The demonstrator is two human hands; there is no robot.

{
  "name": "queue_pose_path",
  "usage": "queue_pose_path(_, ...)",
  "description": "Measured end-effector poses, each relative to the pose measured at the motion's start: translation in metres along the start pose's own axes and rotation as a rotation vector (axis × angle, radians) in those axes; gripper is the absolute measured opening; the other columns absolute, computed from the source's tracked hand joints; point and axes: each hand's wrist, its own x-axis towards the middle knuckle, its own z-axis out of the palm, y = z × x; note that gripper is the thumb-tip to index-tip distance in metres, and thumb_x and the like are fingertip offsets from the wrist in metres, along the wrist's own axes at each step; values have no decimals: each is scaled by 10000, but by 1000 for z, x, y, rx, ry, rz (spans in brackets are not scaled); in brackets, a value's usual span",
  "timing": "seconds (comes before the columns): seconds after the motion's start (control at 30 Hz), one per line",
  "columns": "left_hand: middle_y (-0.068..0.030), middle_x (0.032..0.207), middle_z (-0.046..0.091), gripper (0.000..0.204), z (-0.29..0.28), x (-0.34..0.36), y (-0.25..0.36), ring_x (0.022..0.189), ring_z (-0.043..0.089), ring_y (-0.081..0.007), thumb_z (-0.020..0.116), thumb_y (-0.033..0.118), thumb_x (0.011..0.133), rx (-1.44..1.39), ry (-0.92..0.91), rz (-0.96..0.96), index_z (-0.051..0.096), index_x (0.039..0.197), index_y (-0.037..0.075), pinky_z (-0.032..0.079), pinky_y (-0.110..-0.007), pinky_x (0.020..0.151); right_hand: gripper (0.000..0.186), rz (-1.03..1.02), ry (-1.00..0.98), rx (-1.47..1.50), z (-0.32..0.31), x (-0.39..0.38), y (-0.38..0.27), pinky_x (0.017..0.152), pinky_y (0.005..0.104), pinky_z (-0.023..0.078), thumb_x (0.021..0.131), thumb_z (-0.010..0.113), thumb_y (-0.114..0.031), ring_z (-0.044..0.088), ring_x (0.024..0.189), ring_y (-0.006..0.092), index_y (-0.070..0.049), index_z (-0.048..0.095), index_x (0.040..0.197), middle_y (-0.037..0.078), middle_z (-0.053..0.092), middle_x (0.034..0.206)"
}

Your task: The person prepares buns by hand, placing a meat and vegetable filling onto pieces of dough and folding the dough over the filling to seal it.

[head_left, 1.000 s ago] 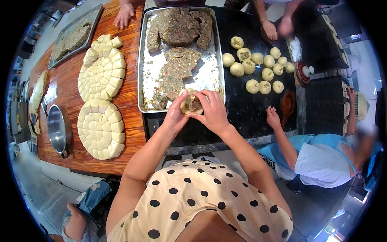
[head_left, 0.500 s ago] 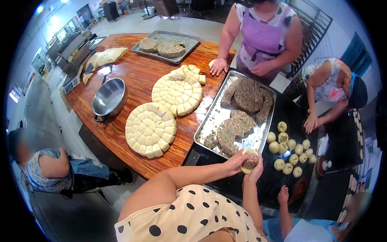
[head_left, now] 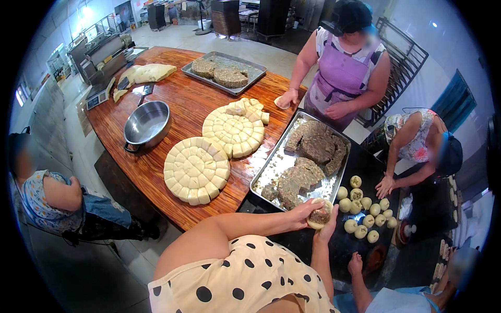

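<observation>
No legible writing or numbers

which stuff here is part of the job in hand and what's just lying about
Likely part of the job:
dough piece with filling, between left hand and right hand
speckled brown filling in the near tray
cut dough rounds
dough balls on the black surface

Seemingly just lying about:
steel pan
dark rack in the background

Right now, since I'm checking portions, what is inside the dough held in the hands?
Brown, speckled filling shows inside the pale dough, which hides its underside. The left hand and right hand cover part of the outside.
</observation>
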Motion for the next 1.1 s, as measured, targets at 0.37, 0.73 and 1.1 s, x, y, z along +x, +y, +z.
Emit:
queue_pose_path(0.37, -44, 1141, 629, 265, -12, 18, 0, 1035, 646, -185, 572, 216, 992, 158, 54, -20, 526, 1236, 123, 575, -428, 852, 371, -188, 20, -185, -4, 9, 14, 822, 313, 502, 1035, 464, -283, 625, 927, 157, 32, 645, 1108, 91, 661, 1056)
queue_pose_path(0.73, -125, 1078, 678, 665, -13, 32, 9, 957, 639, -245, 344, 604, 989, 1256, 209, 9, 611, 1215, 39, 488, -376, 812, 241, -314, 57, -434, -16, 29, 36, 825, 271, 477, 983, 540, -149, 611, 891, 130, 41, 674, 1045, 92, 691, 993)
queue_pose_path(1.1, -46, 1072, 644, 393, -3, -2, 9, 952, 636, -159, 547, 438, 991, 338, 165, 185, 595, 1177, 95, 529, -336, 827, 267, -346, 220, -166, 43, 6, 34, 831, 279, 488, 955, 616, -223, 614, 949, 128, -33, 658, 1137, 68, 669, 1092)
